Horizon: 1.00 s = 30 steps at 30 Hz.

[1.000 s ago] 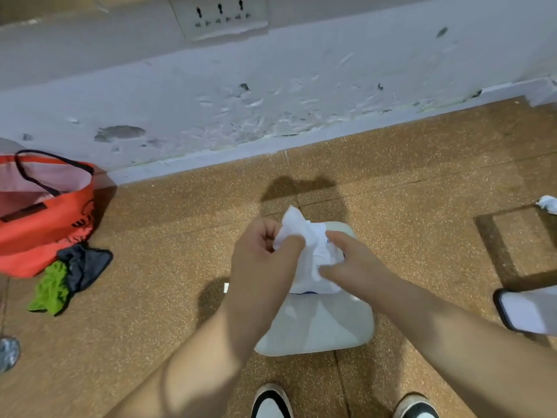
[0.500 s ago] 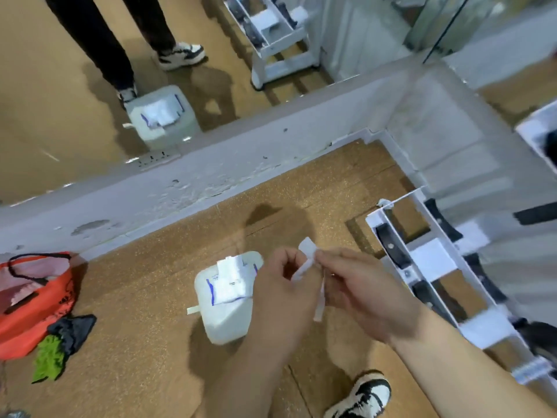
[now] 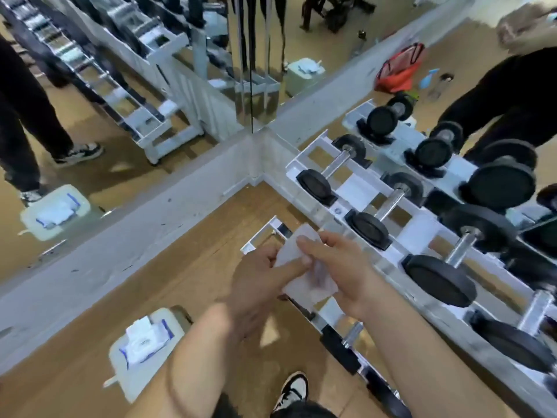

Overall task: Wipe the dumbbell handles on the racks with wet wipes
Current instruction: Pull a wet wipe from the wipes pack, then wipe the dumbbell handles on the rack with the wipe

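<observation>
Two grips, left grip (image 3: pixel 259 285) and right grip (image 3: pixel 340 276), both pinch the wet wipe (image 3: pixel 310 285); best spread it flat, then wrap a dumbbell handle (image 3: pixel 391 203) on the rack (image 3: pixel 358 191).

Thin white cloth wipe (image 3: pixel 304 267); right of the hands, dumbbells (image 3: pixel 391 212) with shiny metal handles, matt black ends; speckled, rough floor (image 3: pixel 180 267).

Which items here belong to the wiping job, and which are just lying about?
Job: wet wipe held by left hand and right hand, wipes pack, dumbbells, rack.
Lying about: orange bag and blue bottle, seen in mirror.
</observation>
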{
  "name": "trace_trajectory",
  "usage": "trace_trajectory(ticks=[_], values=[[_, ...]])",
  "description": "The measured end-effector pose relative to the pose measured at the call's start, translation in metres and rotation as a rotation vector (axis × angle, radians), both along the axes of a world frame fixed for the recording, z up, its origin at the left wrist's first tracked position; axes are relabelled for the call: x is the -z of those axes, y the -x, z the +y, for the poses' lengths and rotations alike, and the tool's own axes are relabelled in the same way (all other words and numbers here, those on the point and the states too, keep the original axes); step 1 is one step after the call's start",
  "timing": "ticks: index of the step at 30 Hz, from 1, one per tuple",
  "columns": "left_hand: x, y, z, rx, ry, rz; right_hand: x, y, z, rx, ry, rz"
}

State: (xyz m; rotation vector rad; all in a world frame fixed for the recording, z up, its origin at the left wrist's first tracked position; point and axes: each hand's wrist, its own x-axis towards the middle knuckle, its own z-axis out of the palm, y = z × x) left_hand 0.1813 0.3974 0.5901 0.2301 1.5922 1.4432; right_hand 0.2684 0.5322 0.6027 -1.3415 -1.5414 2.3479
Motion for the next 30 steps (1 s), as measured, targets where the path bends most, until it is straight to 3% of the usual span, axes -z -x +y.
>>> trace_trajectory(ticks=[5,10,17,24,27,30], values=[[-0.016,-0.007,0.077,0.087,0.02,0.009,-0.014,-0.04,0.065,0.124,0.006,-0.004],[-0.023,0.022,0.141,0.138,-0.01,0.011,-0.011,-0.026,0.109,0.272,-0.035,-0.028],[-0.007,0.083,0.231,0.216,-0.075,-0.486,0.012,0.035,0.173,0.504,-0.159,-0.123],[0.012,0.135,0.303,0.242,-0.007,-0.683,0.028,0.08,0.235,0.649,-0.177,-0.154],[0.03,0.135,0.31,0.291,0.025,-0.696,0.036,0.08,0.247,0.692,-0.14,-0.159],[0.035,0.141,0.319,0.211,0.04,-0.689,0.041,0.082,0.261,0.634,-0.22,-0.247]])
